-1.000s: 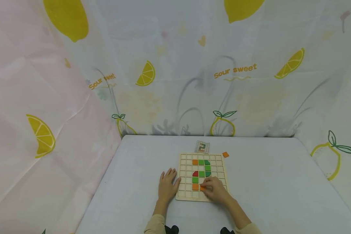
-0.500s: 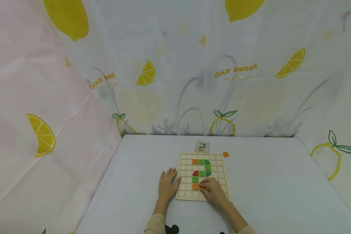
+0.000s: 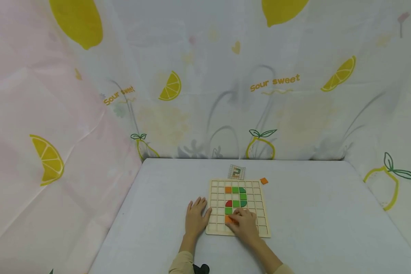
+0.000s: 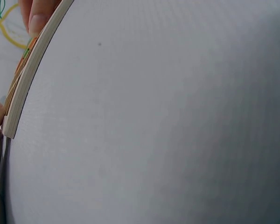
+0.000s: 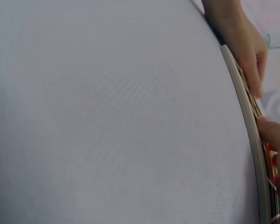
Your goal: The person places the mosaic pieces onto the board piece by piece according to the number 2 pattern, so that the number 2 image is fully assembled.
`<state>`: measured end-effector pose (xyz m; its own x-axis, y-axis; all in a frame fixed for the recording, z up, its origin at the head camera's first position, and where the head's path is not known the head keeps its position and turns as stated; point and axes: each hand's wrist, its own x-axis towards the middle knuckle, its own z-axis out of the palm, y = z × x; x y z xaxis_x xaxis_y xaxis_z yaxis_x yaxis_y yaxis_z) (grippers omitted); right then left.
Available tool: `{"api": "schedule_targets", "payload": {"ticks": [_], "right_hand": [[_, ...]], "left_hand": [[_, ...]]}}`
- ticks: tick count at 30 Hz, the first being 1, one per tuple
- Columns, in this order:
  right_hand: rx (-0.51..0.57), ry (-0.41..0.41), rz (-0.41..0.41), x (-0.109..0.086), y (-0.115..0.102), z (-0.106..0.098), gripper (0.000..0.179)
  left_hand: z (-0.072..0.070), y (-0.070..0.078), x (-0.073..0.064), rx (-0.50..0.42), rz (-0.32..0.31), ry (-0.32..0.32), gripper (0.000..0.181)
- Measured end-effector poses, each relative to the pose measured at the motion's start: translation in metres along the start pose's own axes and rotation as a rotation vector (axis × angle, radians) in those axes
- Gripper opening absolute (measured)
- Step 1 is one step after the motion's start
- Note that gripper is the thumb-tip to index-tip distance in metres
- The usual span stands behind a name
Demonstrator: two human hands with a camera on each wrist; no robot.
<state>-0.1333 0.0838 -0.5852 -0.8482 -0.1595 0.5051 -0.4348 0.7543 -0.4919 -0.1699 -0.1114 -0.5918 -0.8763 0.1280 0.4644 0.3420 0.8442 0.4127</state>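
Observation:
A square wooden grid board (image 3: 263, 231) lies on the white table in the head view. My left hand (image 3: 196, 217) rests flat along its left side, fingers straight and the thumb at the edge. Low on the grid, my right hand (image 3: 244, 226) pinches at an orange tile, thumb and fingertips bent round it. Its fingers hide most of that tile; an orange tile (image 3: 227, 220) shows just left of them. Green tiles (image 3: 236, 203), a red rounded tile (image 3: 228, 203) and another orange tile (image 3: 228, 189) sit in the cells above. In the right wrist view, the thumb (image 5: 272, 132) overlaps the board's edge.
Behind the board lies a small pattern card (image 3: 236, 172) printed with a grid figure. A loose orange tile (image 3: 264, 180) is on the table past the board's upper right corner. A lemon-print cloth (image 3: 205, 114) hangs behind the table.
My right hand has shifted slightly left over the low orange tiles, its fingertips now overlapping the left one. My left hand has stayed in place.

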Motion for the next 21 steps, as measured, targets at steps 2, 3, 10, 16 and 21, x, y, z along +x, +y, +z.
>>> {"api": "schedule_targets", "payload": {"ticks": [2,3,10,16,21], "right_hand": [[-0.003,-0.014,0.017,0.000,0.000,0.001,0.025],[-0.003,-0.019,0.023,0.000,0.000,0.001,0.025],[-0.011,-0.064,0.054,0.001,0.001,-0.002,0.027],[-0.007,-0.146,0.048,0.004,-0.001,-0.006,0.024],[-0.016,-0.215,0.040,0.006,-0.003,-0.011,0.024]], "left_hand": [[0.000,0.000,0.000,-0.001,0.000,0.003,0.035],[0.000,0.000,0.000,0.000,0.001,0.005,0.035],[0.003,-0.001,-0.002,0.009,0.017,0.028,0.034],[0.001,-0.001,-0.001,-0.002,0.008,0.013,0.034],[0.000,-0.001,0.000,-0.010,-0.001,-0.001,0.035]]}}
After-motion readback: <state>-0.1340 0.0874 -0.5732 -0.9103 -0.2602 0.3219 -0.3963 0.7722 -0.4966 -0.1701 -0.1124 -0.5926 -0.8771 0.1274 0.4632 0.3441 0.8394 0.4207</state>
